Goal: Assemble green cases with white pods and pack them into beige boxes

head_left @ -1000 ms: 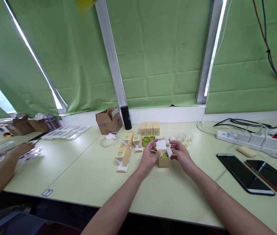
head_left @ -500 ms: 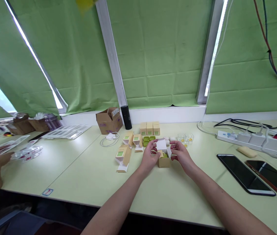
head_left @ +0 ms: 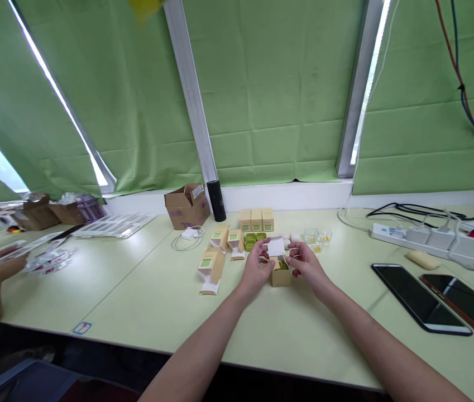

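A small brown cardboard box (head_left: 281,278) stands on the table between my hands, its white-lined lid (head_left: 276,246) raised at the back. Something green shows inside, partly covered by the side flaps. My left hand (head_left: 257,269) grips the box's left side, fingers curled at the flap. On the right, my right hand (head_left: 310,266) pinches the side flap and bends it inward over the opening. Just behind the box are green square containers (head_left: 255,240). Clear cups with yellow bits (head_left: 317,239) sit beyond my right hand.
Open small boxes (head_left: 211,264) lie to the left, and closed ones (head_left: 256,220) line up behind. A larger carton (head_left: 187,207) and black cylinder (head_left: 216,201) stand at the back. Phones (head_left: 421,298) and a power strip (head_left: 429,241) are right. Another person's hand (head_left: 4,268) is far left.
My right hand has moved slightly left, and the box's right flap, upright before, now leans inward. My left hand stays put. The other person's hand at far left has shifted a little.
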Available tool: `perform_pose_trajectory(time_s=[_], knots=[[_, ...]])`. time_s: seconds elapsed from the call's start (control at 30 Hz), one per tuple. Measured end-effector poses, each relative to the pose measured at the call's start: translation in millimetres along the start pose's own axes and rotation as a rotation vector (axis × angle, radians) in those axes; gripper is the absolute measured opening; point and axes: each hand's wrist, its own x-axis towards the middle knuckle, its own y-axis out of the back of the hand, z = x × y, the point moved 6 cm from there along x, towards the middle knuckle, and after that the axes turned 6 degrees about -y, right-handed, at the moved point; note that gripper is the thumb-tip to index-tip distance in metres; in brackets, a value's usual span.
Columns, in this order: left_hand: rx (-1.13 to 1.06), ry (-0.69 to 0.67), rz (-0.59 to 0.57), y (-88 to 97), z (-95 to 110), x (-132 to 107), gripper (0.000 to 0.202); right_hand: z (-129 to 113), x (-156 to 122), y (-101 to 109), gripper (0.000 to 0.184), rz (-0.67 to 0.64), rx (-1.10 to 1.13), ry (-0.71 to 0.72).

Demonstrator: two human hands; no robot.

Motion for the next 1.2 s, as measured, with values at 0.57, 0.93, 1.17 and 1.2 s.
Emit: perform_pose_trajectory(time_s=[0.57, 0.93, 1.17, 1.2], knots=[[0.011, -0.006, -0.004, -1.5, 1.2, -0.6, 0.059, -9.3, -8.8, -6.2, 0.049, -0.023, -0.103, -0.017], [0.020, -0.026, 0.035, 2.0, -0.6, -0.1, 0.057, -6.9, -6.4, -5.3, 0.047, -0.003, -0.098, 0.019], [0.033, -0.001, 0.022, 1.6, -1.1, -1.9, 0.049, -9.0, -6.4, -3.5, 0.045, 0.004, -0.107, 0.037], [0.044, -0.005, 0.019, 1.5, -1.2, -2.1, 0.046, -9.1, -6.7, -3.5, 0.045, 0.005, -0.108, 0.036]])
